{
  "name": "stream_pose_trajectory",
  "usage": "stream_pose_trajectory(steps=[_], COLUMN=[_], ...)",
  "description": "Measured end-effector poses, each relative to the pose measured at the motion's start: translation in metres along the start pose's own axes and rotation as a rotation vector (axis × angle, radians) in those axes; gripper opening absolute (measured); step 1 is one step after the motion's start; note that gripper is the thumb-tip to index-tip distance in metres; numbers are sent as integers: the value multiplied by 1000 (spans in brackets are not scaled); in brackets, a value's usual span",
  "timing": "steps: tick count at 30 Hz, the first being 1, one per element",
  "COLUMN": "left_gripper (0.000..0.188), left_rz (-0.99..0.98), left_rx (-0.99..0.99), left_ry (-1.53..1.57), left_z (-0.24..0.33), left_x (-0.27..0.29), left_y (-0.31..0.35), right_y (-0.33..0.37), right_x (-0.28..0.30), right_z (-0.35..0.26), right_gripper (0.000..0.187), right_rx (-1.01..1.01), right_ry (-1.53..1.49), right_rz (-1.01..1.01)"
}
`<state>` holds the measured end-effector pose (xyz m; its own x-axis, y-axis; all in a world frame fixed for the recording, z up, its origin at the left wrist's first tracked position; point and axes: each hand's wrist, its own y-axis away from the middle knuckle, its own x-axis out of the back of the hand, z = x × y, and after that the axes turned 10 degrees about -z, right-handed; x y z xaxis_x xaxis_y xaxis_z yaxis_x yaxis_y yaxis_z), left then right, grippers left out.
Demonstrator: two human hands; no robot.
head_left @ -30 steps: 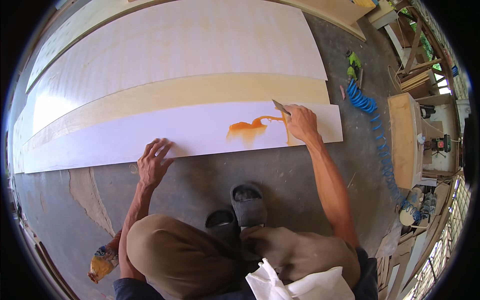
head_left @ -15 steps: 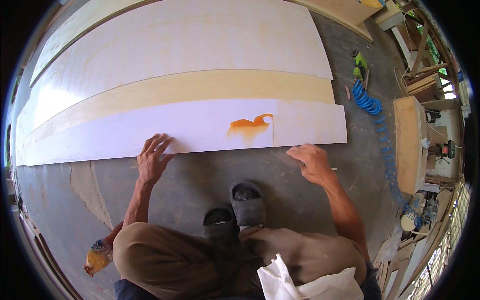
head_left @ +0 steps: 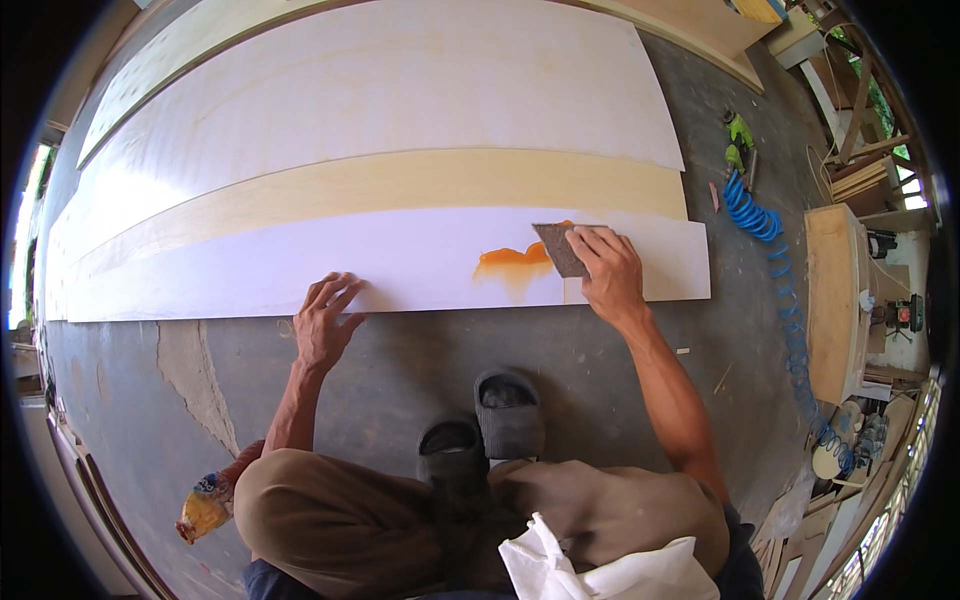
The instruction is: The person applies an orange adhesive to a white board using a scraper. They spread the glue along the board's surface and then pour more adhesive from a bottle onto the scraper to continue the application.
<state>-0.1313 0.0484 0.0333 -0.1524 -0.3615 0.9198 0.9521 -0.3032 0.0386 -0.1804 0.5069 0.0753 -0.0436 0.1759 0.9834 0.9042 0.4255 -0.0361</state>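
We find the orange smear (head_left: 512, 260) toward the right of the long white board (head_left: 420, 255). The flat scraper (head_left: 558, 248) covers its right end, pinched by the right hand (head_left: 612, 275), thumb hidden, probably to keep the broad blade level. The left hand (head_left: 328, 320), fingers loosely spread, rests at the near edge, likely steadying it. Half a second ago, we saw the right hand off that edge; now it is over the board.
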Motion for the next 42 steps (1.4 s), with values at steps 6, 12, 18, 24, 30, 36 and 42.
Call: stream_pose_trajectory(steps=[6, 12, 18, 24, 30, 36, 42], left_gripper=[57, 58, 58, 58, 57, 57, 56], left_rz=[17, 3, 11, 15, 16, 25, 35], left_rx=[-19, -3, -6, -13, -9, 0, -14], left_ry=[8, 9, 12, 16, 16, 14, 1], left_z=[3, 2, 1, 0, 0, -1, -1], left_x=[-2, -1, -1, -1, -2, -3, -5], left_y=[-2, -1, -3, -2, -2, -2, -2], right_y=[-16, -3, -9, -9, -11, -12, -11], right_x=[-25, -39, -38, -46, -46, -42, -46], right_z=[15, 4, 14, 14, 13, 11, 15], right_gripper=[46, 50, 55, 58, 58, 55, 52], right_rx=[-8, -34, -51, -61, -61, -67, -65], right_ry=[92, 77, 88, 92, 99, 83, 97], right_rz=[53, 39, 60, 60, 58, 32, 43])
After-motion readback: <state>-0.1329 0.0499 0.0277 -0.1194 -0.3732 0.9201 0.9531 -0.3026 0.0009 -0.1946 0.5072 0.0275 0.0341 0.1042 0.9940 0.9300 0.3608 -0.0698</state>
